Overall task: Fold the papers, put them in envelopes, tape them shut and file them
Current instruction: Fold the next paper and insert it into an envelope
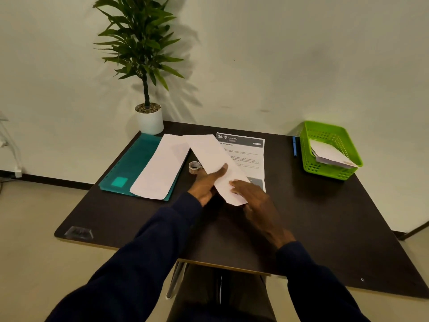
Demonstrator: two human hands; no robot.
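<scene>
A long white envelope [212,152] is held slantwise over the middle of the dark surface [313,205], its far end pointing away and to the left and its near end pointing toward the person. The near end is gripped by both hands. The left hand [207,182] is brought in from the left, with the thumb laid on top of the envelope and the fingers tucked beneath. The right hand [254,194] is brought in from the right, with its fingers curved over the top of the near end; the thumb seems to be under the tip, though this is partly hidden. Both forearms, in dark blue sleeves, are stretched forward and meet at the envelope.

A printed sheet [249,156] is seen lying flat beneath and to the right of the envelope. A tape roll [194,167] is set just left of the left hand's thumb. Further left, more white paper [162,167] is laid on a teal folder [128,163]. At the far left corner a potted plant [149,122] is placed. Well apart on the right, a green basket [308,156] is seen with white envelopes [332,154] inside, and a blue pen [294,145] is laid just beside its left wall.
</scene>
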